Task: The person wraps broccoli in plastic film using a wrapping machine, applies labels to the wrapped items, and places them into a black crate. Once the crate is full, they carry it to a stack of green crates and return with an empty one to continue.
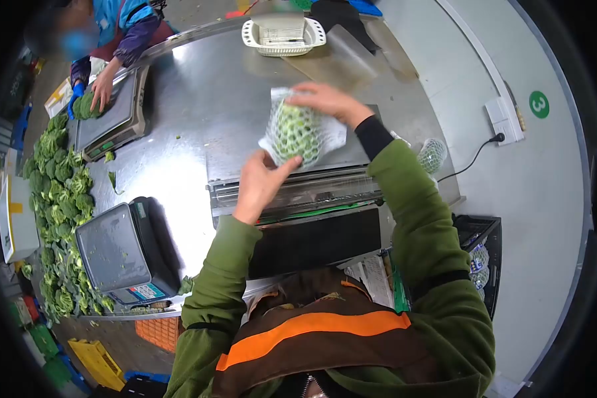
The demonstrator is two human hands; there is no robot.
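Note:
A green vegetable in a white foam net [297, 131] is between my two hands, over the metal table and just beyond the film wrapping machine [298, 196]. My left hand [262, 182] grips its near lower edge with thumb and fingers. My right hand [328, 103] lies over its far upper right side, its fingers bent across the net. A loose sheet of the white net sticks out at the right of the vegetable.
A white basket [284, 36] with papers stands at the back. At the left are a scale [116, 245], many broccoli heads [60, 192], and a co-worker's hands [99, 89] on broccoli over another scale [123, 109]. Another netted piece [432, 156] lies right; a black crate [487, 265] stands below.

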